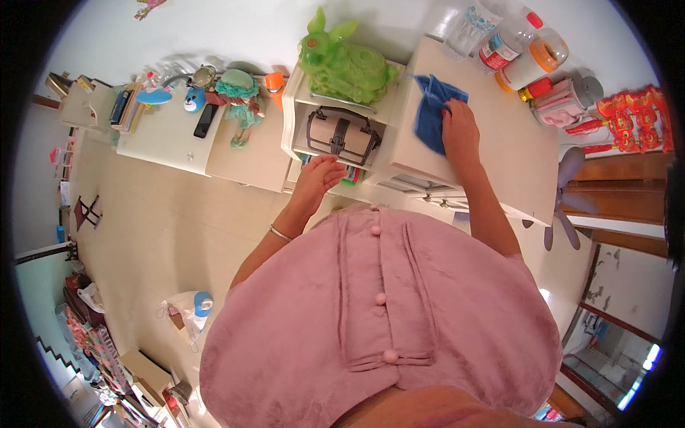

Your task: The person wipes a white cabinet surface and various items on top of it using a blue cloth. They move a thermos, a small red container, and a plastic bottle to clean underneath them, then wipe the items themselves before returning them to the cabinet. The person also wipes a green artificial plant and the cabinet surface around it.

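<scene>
On the white cabinet top [508, 144], my right hand [461, 134] grips the edge of a folded blue cloth [431, 115], which lies against the surface. My left hand [319, 181] hovers before the lower shelf unit, empty, its fingers loosely bent and the thumb apart. Just beyond it, a beige handbag [342, 136] with dark trim sits in the open compartment. A translucent green rabbit figurine [348, 67] stands on the shelf above the bag, left of the cloth.
Plastic bottles [500, 51], an orange-lidded jar [530, 64] and a pink-and-grey container [567, 99] line the cabinet's back. A fan [570, 198] is beyond its right end. To the left are a doll [241, 101], an orange bottle [274, 88] and a phone [206, 121].
</scene>
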The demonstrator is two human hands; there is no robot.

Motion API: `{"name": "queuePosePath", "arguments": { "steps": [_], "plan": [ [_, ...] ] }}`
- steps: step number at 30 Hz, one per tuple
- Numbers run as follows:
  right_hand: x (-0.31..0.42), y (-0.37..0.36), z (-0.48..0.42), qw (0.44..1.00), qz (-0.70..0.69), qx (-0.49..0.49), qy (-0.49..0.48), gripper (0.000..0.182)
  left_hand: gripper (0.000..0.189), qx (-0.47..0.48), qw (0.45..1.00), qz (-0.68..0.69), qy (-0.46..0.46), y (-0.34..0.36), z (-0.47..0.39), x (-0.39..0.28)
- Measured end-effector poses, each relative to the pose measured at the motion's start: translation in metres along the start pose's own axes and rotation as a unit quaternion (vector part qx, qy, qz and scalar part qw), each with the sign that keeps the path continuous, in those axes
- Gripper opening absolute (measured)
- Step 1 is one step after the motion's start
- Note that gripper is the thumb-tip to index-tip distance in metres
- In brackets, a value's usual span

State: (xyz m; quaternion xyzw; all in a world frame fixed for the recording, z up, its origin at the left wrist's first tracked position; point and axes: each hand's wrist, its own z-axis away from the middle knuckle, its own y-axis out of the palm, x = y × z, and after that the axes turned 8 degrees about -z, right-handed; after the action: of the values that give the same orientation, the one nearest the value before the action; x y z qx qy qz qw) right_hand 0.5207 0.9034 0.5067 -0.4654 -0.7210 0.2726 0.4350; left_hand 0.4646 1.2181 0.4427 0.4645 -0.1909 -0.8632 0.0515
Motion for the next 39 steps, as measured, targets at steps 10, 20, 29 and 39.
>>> {"name": "queuePosePath", "arguments": {
  "steps": [10, 20, 29, 39],
  "plan": [
    [0.051, -0.044, 0.038, 0.654, -0.671, 0.083, 0.34, 0.032, 0.038, 0.127, 0.987, -0.004, 0.094, 0.05, -0.027, -0.026],
    [0.055, -0.059, 0.022, 0.483, -0.817, 0.095, 0.3, 0.032, 0.039, 0.173, 0.973, 0.039, 0.149, 0.146, 0.004, -0.065],
    [-0.007, -0.086, 0.044, 0.479, -0.856, 0.051, 0.19, 0.034, 0.039, 0.155, 0.96, 0.086, 0.216, 0.16, 0.011, -0.086],
    [-0.014, -0.092, 0.059, 0.402, -0.87, 0.192, 0.21, 0.042, 0.044, 0.261, 0.926, 0.251, 0.106, 0.178, 0.013, -0.103]
  ]
}}
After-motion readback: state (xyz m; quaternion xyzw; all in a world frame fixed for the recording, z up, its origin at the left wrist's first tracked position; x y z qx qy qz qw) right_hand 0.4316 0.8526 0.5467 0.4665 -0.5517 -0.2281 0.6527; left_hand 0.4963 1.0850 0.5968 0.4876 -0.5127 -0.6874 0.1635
